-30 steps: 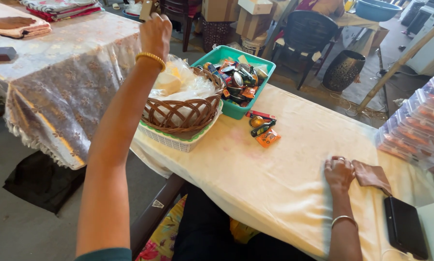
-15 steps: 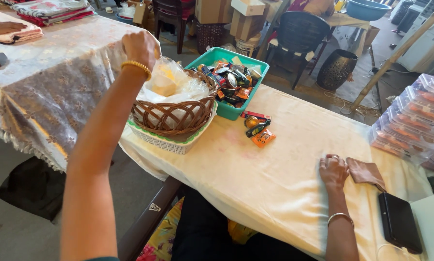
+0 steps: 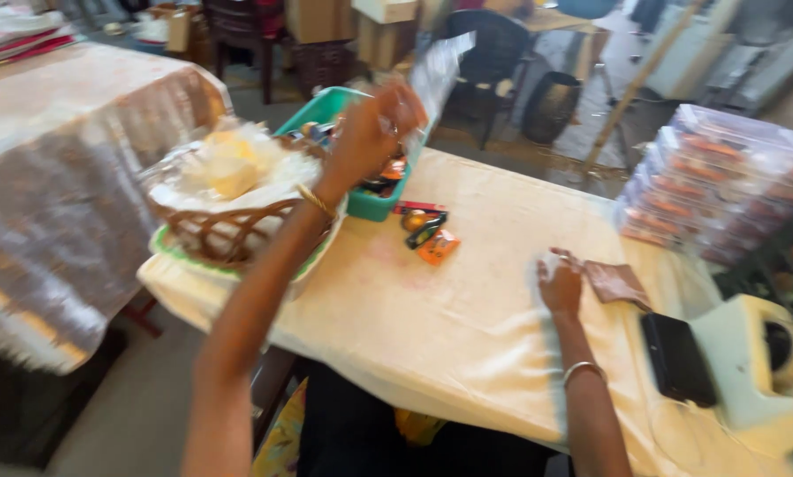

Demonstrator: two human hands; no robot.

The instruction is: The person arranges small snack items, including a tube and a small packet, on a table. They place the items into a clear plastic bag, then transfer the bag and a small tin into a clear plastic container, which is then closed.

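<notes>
The left hand [image 3: 370, 132] pinches a clear plastic bag [image 3: 440, 71], lifted at 12 o'clock above the wicker basket [image 3: 228, 234]. The right hand [image 3: 561, 283] rests fingers-together, steadying a brown pouch [image 3: 617, 283] at 3 o'clock.

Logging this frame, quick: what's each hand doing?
Left hand: closed, pinching a clear plastic wrapper.
Right hand: resting flat on the table, holding nothing.
</notes>
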